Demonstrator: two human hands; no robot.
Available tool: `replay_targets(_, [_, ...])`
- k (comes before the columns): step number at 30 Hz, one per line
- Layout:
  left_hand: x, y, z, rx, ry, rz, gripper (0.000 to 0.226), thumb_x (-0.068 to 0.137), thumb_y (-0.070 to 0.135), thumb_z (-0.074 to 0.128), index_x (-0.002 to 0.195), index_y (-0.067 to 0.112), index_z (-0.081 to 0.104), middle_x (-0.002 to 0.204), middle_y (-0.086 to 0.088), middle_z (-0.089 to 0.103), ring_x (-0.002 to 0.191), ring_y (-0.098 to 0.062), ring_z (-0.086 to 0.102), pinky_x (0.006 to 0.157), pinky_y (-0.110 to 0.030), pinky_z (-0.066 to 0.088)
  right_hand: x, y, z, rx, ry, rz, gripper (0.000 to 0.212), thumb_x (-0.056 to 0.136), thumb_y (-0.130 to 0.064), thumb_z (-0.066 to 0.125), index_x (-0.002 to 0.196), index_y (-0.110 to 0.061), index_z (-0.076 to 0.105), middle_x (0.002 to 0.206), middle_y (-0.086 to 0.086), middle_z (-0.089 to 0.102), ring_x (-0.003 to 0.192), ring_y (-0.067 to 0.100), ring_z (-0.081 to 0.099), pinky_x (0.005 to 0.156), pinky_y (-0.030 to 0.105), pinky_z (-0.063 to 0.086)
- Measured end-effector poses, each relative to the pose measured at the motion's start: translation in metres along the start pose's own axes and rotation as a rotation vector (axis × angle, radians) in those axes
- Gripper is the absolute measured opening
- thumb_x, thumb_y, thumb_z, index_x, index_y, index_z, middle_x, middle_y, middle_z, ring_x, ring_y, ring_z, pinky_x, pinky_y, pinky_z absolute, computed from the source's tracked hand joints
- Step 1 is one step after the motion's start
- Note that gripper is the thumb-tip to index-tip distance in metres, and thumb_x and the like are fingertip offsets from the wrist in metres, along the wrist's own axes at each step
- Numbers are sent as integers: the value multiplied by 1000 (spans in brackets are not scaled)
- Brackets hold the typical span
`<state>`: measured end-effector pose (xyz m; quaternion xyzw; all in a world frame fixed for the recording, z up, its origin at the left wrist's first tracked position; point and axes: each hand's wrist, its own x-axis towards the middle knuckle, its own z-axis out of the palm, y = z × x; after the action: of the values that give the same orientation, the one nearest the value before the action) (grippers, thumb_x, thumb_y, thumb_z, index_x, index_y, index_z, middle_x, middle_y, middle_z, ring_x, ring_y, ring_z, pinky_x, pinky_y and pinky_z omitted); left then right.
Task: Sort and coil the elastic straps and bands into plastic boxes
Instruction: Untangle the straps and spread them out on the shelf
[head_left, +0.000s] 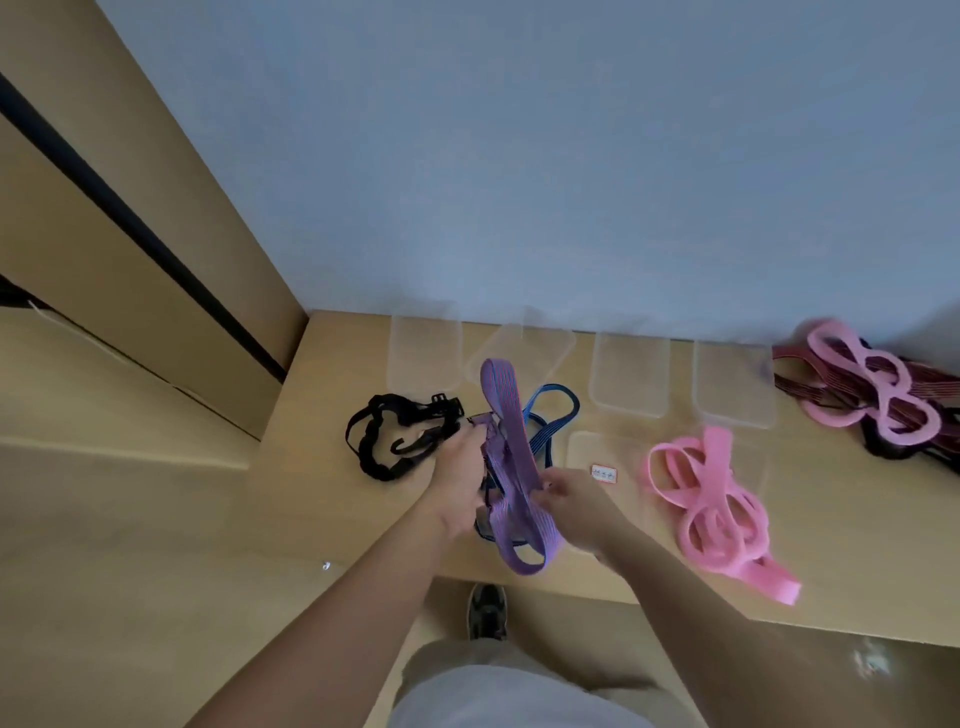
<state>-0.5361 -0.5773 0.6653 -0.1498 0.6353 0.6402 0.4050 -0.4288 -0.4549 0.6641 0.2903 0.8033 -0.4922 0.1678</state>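
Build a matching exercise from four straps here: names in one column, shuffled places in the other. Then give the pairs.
Straps
1 purple strap
2 black strap
3 blue strap
4 dark red straps

Places
a at the far right of the table
b held by the left hand and right hand
c lying left of the left hand
d lying just beyond the hands, partly behind the purple strap

Pairs: 1-b, 2-c, 3-d, 4-a

Light wooden desk (841, 519). Clear plastic boxes (628, 374) line its rear edge. Black strap (384, 441) lies left, blue strap (556, 410) centre, pink bands (711, 509) right, pink-and-maroon pile (872, 389) far right.
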Motion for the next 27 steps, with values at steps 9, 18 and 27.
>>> replay_targets(9, [21, -19, 4, 352, 131, 120, 26, 102, 17, 45, 81, 5, 55, 76, -11, 53, 70, -21, 45, 63, -33, 32, 15, 5, 26, 188, 72, 176, 26, 98, -15, 52, 96, 4, 70, 81, 11, 60, 77, 23, 52, 70, 32, 40])
replay_targets(18, [40, -19, 9, 739, 44, 333, 35, 100, 13, 53, 66, 8, 52, 56, 4, 47, 52, -8, 33, 47, -23, 27, 22, 1, 35, 95, 237, 183, 12, 94, -20, 57, 92, -12, 66, 77, 1, 64, 78, 25, 57, 59, 28, 38])
replay_targets(27, [55, -8, 12, 874, -48, 503, 31, 100, 20, 59, 73, 5, 62, 66, -14, 58, 61, -16, 37, 61, -33, 32, 43, 0, 36, 82, 421, 216, 27, 99, -25, 52, 76, -14, 59, 78, 6, 64, 74, 29, 58, 60, 35, 40])
